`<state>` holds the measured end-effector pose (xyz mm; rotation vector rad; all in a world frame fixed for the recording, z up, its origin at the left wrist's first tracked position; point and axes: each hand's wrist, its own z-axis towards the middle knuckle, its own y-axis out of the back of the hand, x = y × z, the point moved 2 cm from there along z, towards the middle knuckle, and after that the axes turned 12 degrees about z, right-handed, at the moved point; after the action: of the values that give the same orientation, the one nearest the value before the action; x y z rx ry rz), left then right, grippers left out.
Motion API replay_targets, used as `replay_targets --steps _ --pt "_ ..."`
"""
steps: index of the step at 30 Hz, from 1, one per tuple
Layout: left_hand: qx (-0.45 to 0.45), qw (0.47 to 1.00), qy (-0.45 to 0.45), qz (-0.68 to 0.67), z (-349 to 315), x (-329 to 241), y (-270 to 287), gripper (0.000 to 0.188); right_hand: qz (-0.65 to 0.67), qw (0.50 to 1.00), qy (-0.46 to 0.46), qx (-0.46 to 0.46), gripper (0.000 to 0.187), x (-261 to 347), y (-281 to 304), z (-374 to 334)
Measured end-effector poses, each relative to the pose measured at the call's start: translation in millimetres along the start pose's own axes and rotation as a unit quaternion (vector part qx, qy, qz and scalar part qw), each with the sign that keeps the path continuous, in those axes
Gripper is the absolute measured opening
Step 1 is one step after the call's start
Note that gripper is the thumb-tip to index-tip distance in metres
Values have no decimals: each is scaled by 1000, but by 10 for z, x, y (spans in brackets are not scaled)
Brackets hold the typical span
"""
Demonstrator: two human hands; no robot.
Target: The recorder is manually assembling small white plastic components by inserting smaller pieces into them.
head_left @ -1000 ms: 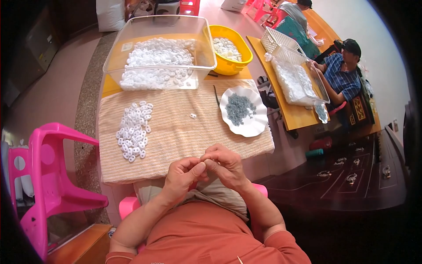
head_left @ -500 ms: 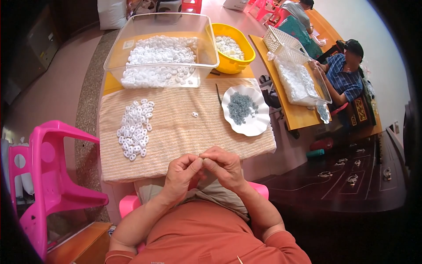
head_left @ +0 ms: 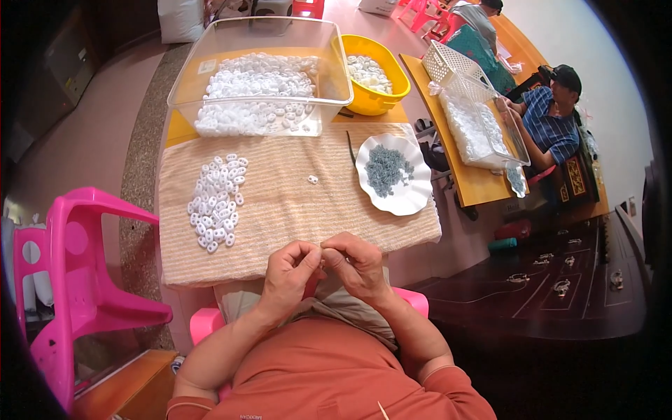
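Fingertips together, my left hand (head_left: 289, 271) and my right hand (head_left: 355, 267) meet just off the near edge of the cloth-covered table (head_left: 280, 217). Both are closed in a pinch, and whatever sits between the fingers is too small and hidden to make out. To their left on the cloth lies a pile of small white oval plastic pieces (head_left: 217, 203), each with two holes. A single similar piece (head_left: 313, 180) rests alone beyond my hands. At the right, a white scalloped plate (head_left: 414, 201) carries a heap of tiny grey-blue pieces (head_left: 383, 170).
A clear plastic bin (head_left: 266, 112) of white pieces and a yellow basin (head_left: 374, 103) stand at the table's back. A pink plastic chair (head_left: 91, 280) is at my left. Across a second table (head_left: 483, 187), a person (head_left: 549, 126) works at another bin.
My hands stay pinched together in nearly the same place, with a slight shift of the fingers and thumbs. The whole view has moved a little; the things on the table lie as before.
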<state>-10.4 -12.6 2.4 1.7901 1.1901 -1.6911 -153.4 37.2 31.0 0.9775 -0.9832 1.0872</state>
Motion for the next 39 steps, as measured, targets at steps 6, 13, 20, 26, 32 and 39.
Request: replay_targets --steps 6,13,20,26,32,39 --pt "-5 1000 -3 16 0 10 -5 19 -26 999 20 0 6 4 -17 23" --pt "-20 1000 3 17 2 12 -20 19 -106 988 106 27 15 -41 1 39" --pt "-40 997 -24 69 -2 10 -6 18 -115 988 95 28 15 -48 -9 22" --pt "-59 983 -58 166 -36 -70 -10 16 -48 998 -14 46 10 -80 47 6" --pt "-45 981 -69 173 -35 -105 -22 16 47 990 -121 57 9 -115 95 -11" --pt "-24 985 -51 163 -28 -86 -22 17 107 978 -169 63 11 -104 141 -14"
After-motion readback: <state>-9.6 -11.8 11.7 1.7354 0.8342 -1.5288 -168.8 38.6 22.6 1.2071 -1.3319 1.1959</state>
